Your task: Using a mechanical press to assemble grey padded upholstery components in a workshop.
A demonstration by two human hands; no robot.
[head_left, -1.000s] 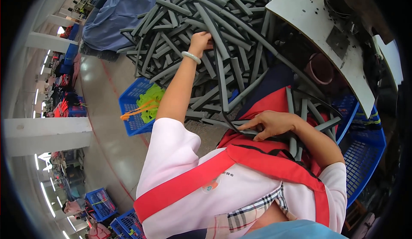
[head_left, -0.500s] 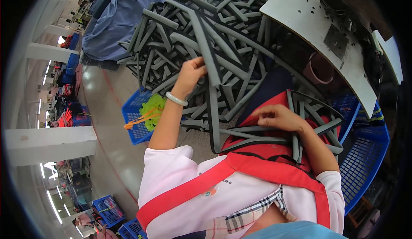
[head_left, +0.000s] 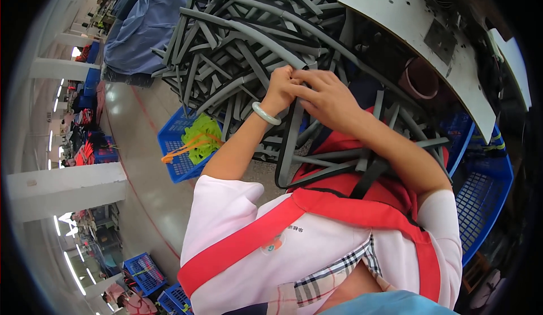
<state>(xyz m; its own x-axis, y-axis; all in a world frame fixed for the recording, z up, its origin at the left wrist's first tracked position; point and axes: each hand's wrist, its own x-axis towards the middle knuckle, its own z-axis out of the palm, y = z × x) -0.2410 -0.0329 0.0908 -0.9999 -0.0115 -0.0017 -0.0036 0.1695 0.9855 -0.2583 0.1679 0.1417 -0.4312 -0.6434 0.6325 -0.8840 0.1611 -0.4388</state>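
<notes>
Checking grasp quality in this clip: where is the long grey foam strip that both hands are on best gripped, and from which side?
Best near its upper end, where the left hand and right hand pinch the long grey foam strip, coming from above. The strip hangs free towards the lap, so its top end is clear of the grey strip pile.

Left hand [head_left: 281,88] fingertips are hidden behind the right hand [head_left: 328,97], so the exact grip on the grey strip [head_left: 289,145] is unreadable. Strip's lower end vanishes behind the red apron [head_left: 362,187]. Blue crate [head_left: 483,196] at right is cut by the dark fisheye rim. Pile of grey strips [head_left: 243,37] runs off the top edge. Far-left aisle items are too small to identify.
</notes>
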